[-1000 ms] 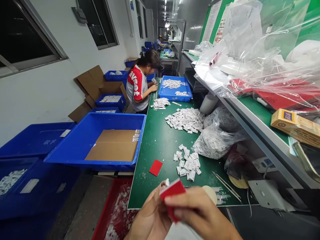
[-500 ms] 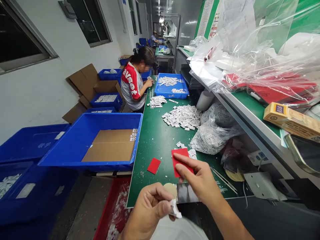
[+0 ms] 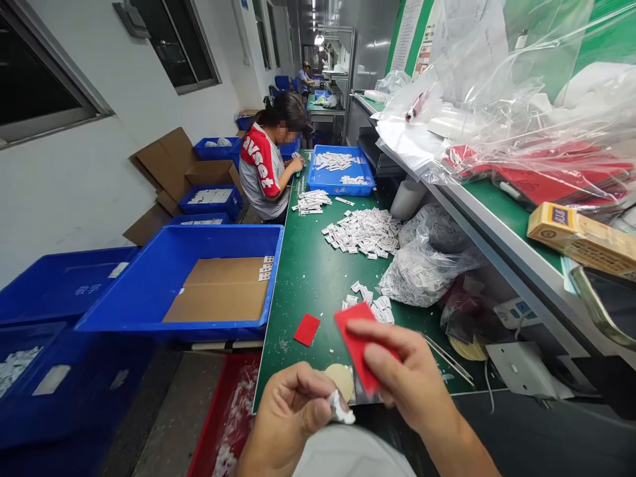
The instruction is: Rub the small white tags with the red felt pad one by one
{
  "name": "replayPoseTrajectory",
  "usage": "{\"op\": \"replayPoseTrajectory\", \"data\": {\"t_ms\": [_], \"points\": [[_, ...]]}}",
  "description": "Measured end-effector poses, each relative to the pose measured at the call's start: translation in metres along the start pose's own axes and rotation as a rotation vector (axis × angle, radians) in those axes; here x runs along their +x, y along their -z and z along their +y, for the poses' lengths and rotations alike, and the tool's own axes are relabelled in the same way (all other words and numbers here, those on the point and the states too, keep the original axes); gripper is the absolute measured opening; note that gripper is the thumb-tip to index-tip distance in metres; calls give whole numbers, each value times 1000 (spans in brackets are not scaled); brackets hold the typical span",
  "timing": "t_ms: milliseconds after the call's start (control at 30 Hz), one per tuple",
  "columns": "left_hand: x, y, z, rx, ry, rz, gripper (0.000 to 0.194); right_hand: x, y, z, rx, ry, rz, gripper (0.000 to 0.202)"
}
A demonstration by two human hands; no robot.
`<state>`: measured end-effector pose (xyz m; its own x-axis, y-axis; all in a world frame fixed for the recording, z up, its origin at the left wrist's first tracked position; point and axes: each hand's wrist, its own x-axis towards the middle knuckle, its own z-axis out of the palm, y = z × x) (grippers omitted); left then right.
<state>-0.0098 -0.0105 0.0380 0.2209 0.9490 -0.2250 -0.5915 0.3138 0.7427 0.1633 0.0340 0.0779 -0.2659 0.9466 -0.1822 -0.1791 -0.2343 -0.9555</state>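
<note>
Between the thumb and fingers of my left hand point(image 3: 298, 407) is a small white piece point(image 3: 341, 407), low in the view at the table's near edge. My right hand point(image 3: 405, 361) pinches a red rectangular sheet point(image 3: 358, 338), tilted above the table. A second red piece point(image 3: 307, 330) lies flat on the green table point(image 3: 293, 291). Just beyond my left hand is a round cream disc point(image 3: 340, 381), partly covered. Small white pieces point(image 3: 381, 309) lie behind the red sheet, and a larger pile of them point(image 3: 365, 232) sits farther back.
At the left stands a large blue bin point(image 3: 173, 324) with cardboard inside. A clear bag of white pieces point(image 3: 417, 268) and tweezers point(image 3: 447, 358) lie to the right, under a shelf point(image 3: 501, 212). A person point(image 3: 268, 159) sits beyond, near a blue tray point(image 3: 342, 189).
My right hand has moved slightly down and right, and the red sheet is now more tilted. The white piece in my left hand has shifted a little left.
</note>
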Motion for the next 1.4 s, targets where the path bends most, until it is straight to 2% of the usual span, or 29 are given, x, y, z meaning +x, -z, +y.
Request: {"op": "replayPoseTrajectory", "data": {"t_ms": [33,67,100,133,200,233,300,367,467,533,633,700,767,867,900,967,1000,1100,1133,1200,1233,1300,1333,1367,1400], "points": [[1,1,0,19,-6,21,26,-1,0,0,5,-9,-99,36],[2,3,-1,41,-27,36,25,-2,0,0,-11,4,-125,33],[3,4,-1,70,-75,41,24,-1,1,0,-38,37,-65,28],[3,6,0,116,-155,43,21,0,2,1,-52,76,54,23],[4,6,2,271,-377,57,13,1,5,4,1,120,267,19],[3,6,2,365,-494,90,10,0,6,6,58,114,291,21],[1,2,4,531,-690,189,18,-5,7,10,186,91,269,24],[-2,-2,4,619,-770,274,23,-13,7,13,309,73,206,23],[-7,-8,3,624,-677,385,19,-24,4,12,446,53,-50,24],[-8,-9,4,593,-599,393,17,-28,4,10,427,70,-153,31],[-7,-5,6,540,-512,249,17,-27,4,5,275,163,-99,25],[-6,-1,6,490,-449,162,15,-20,4,0,154,218,-204,19],[-6,4,5,434,-401,156,13,-12,5,-4,10,230,-275,19],[-8,10,0,377,-358,216,12,-1,6,-9,-86,234,-86,19],[-8,12,-1,360,-341,218,13,1,7,-10,-56,228,-103,19],[-9,15,-3,328,-311,208,15,1,8,-10,9,177,-299,21],[-9,17,-3,322,-311,222,16,1,9,-10,11,147,-349,21],[-8,18,-2,347,-331,292,17,1,9,-8,-37,137,-181,22],[-8,17,-1,359,-328,277,16,1,9,-7,-41,145,-196,23],[-9,13,2,365,-337,165,15,2,10,-5,-65,136,-306,26],[-10,10,4,370,-379,92,14,3,11,-4,-92,134,-282,26],[-13,4,9,457,-587,34,14,4,11,-1,-146,133,-28,27],[-16,2,12,553,-744,71,19,4,11,0,-147,141,110,28],[-19,0,15,681,-922,120,24,2,11,1,-128,157,185,30],[-22,0,18,839,-1085,157,30,-2,10,2,-98,175,196,32]]}}
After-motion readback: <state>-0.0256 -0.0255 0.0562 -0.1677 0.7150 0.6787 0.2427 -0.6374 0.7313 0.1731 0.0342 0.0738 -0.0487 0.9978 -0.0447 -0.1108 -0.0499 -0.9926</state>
